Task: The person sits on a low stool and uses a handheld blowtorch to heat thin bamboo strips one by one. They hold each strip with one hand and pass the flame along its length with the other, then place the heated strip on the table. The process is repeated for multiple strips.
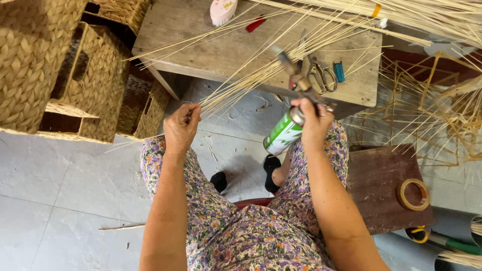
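Two grips — left hand [181, 128] clenches reed strands [236, 85], right hand [315, 123] grasps green-and-white torch canister [283, 134].

1 labelled package is showing: a cylindrical gas canister [282, 135] with a green and white printed label, hanging tilted below the front edge of the wooden tabletop [201, 45], its metal top end gripped in the right hand [315, 120]. The label is wrapping around the can's body, green toward the upper part and white toward the lower end. No signs or screens are showing.
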Motion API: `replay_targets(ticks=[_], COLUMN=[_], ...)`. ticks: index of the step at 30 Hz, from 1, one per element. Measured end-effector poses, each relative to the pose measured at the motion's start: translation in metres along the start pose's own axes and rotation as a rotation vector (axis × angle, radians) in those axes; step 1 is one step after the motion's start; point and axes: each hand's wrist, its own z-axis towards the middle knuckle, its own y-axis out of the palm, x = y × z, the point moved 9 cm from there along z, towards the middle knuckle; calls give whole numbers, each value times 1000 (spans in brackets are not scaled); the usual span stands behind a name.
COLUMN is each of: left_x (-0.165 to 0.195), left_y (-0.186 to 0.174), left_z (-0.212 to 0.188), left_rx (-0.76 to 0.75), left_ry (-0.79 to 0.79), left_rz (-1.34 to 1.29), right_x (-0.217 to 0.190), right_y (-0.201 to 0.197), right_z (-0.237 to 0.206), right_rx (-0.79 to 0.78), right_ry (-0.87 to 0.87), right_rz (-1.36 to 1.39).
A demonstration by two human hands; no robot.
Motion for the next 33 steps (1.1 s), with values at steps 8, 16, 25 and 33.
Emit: replay_targets(ticks=[8,16,25,33], left_x=[-2,-4,-3,-7], left_y=[0,2,-1,1], left_z=[1,-1,-1,2], left_rx=[-20,-30,-46,5], left_ry=[-19,-41,-36,-23], left_rz=[-40,-48,-25,-30], right_x=[0,1,-4,1], right_y=[-30,-23,-46,-3], right_z=[9,5,17,-7], right_rx=[171,122,262,-83], right_ry=[-20,-9,-65,85], right_rz=[140,77,258,32])
